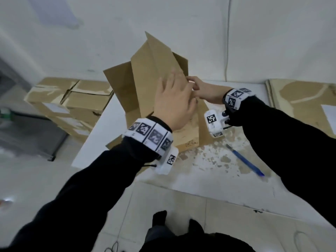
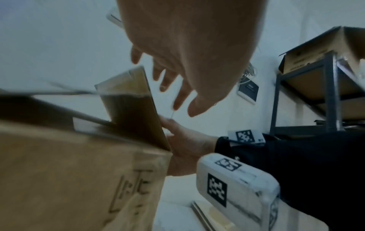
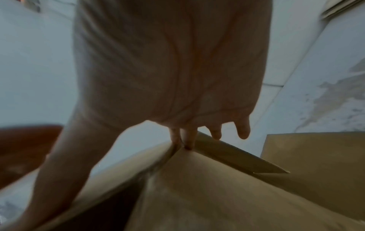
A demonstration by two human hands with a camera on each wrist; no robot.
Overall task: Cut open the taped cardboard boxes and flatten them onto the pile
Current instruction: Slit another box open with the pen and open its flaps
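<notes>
Cardboard stands half collapsed at the centre of the head view: the opened box (image 1: 160, 73) sits on the white counter (image 1: 209, 171), its flaps sticking up toward the top of the frame and one printed side wall facing the camera. The step in hand looks like the flattening, since the flaps are already free.

The left hand (image 1: 174, 102) is spread over the tall front panel, fingers (image 2: 168, 78) straight and released, gripping nothing; in the left wrist view they hover just off the flap edge. The right hand (image 1: 203, 90) reaches in from the right of the frame, and its fingers (image 3: 187, 140) curl onto the rim at a corner seam where two panels meet. A pinch on that edge seems likely.

To do this well, I judge the right hand should hold the corner as a hinge while the left palm pushes the tall panel down and away, so that the walls fold along their existing creases. Pressing flat-handed spreads the load. If the bottom seam is still taped, the box will resist; that side is hidden.

The blue-handled tool (image 1: 245, 160) lies on the counter at lower right, well apart from both hands. The pile (image 1: 300, 95) of flattened board lies at the right edge, and unopened boxes (image 1: 72, 102) are stacked at left.
</notes>
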